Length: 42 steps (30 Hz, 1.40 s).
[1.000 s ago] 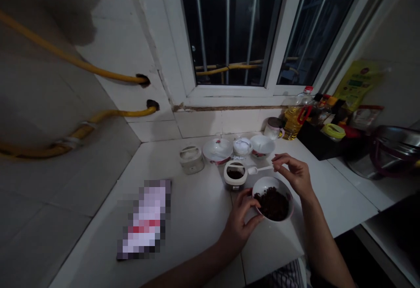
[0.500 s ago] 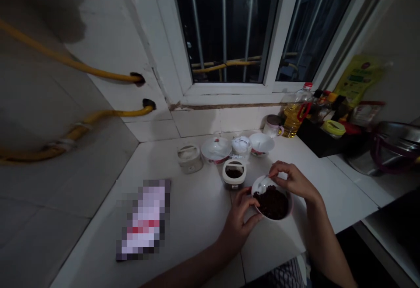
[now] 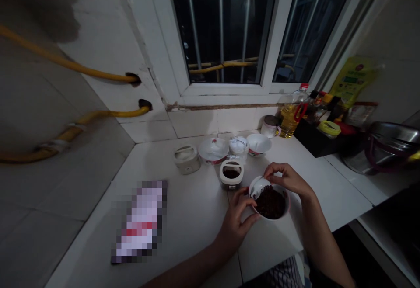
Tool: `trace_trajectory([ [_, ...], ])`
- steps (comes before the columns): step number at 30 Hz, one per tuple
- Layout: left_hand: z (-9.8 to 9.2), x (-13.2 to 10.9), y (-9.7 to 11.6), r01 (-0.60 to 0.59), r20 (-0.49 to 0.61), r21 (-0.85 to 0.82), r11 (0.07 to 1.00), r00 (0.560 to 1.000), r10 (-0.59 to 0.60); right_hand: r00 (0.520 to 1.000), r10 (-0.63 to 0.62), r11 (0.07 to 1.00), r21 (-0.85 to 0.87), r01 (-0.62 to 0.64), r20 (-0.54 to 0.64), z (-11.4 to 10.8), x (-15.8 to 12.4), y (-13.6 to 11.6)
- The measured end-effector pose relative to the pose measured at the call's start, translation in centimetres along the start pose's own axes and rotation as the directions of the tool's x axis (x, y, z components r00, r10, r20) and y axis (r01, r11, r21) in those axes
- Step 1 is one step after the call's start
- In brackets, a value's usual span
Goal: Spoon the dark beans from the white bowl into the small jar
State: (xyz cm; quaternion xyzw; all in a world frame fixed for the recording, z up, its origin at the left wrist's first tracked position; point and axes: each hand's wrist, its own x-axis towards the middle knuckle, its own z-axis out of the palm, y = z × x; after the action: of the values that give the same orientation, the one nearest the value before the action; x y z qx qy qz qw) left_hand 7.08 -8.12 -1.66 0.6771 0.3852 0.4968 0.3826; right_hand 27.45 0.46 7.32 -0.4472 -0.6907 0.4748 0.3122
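Note:
A white bowl of dark red-brown, crumbly food is near the front of the counter. My left hand grips its left rim, thumb at the near side and fingers round the far side. My right hand pinches the handle of what looks like a white spoon over the bowl's back left part. The spoon's lower end is hard to tell from the white bowl. Just behind my left hand stands a white-rimmed jar with dark contents.
Behind are a pale lidded container, a shallow bowl, a white bundle and another bowl. Along the back right stand a mug-like jar, an oil bottle and a metal pot. A blurred-out packet lies left.
The view has shifted slightly, moving everything a little left. My right hand and the spoon have moved slightly within the bowl's back left area; my left hand keeps its hold on the rim.

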Motion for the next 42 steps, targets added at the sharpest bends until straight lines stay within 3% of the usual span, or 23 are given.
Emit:
trace_trajectory([
  [4, 0.0, 0.0, 0.0, -0.006, -0.004, 0.005, 1.0, 1.0, 0.006, 0.996, -0.025, 0.999, 0.026, 0.023, 0.083, 0.2, -0.2, -0.3],
  [12, 0.0, 0.0, -0.1, -0.026, -0.018, 0.016, 1.0, 0.999, 0.027, 0.999, -0.024, 0.999, 0.036, 0.022, 0.047, -1.1, -0.3, -0.1],
  [18, 0.1, -0.1, -0.4, -0.036, -0.002, 0.025, 0.999, 0.999, 0.036, 0.987, -0.044, 0.999, 0.025, 0.041, 0.156, -0.8, -0.2, 0.2],
  [22, 0.1, -0.1, -0.4, -0.03, -0.018, 0.019, 0.999, 0.999, 0.031, 0.995, -0.036, 0.996, 0.083, 0.029, 0.094, -1.3, -0.3, 0.4],
  [26, 0.1, 0.0, -0.3, -0.028, -0.011, -0.009, 1.0, 1.0, 0.028, 0.997, -0.056, 0.998, 0.029, 0.055, 0.046, -1.3, -0.2, 0.4],
  [31, 0.2, -0.1, -0.5, -0.009, -0.018, -0.001, 1.0, 1.0, 0.009, 0.987, -0.017, 0.999, 0.037, 0.011, 0.159, -0.5, 0.0, 0.2],
  [37, 0.2, -0.1, -0.8, -0.015, -0.007, 0.007, 1.0, 1.0, 0.015, 1.0, 0.004, 0.996, 0.089, -0.006, 0.02, -1.0, 0.1, 0.3],
  [42, 0.2, -0.1, -0.6, -0.028, -0.019, 0.012, 1.0, 0.999, 0.028, 0.999, 0.045, 0.994, 0.102, -0.043, -0.014, -1.1, 0.4, 1.0],
])
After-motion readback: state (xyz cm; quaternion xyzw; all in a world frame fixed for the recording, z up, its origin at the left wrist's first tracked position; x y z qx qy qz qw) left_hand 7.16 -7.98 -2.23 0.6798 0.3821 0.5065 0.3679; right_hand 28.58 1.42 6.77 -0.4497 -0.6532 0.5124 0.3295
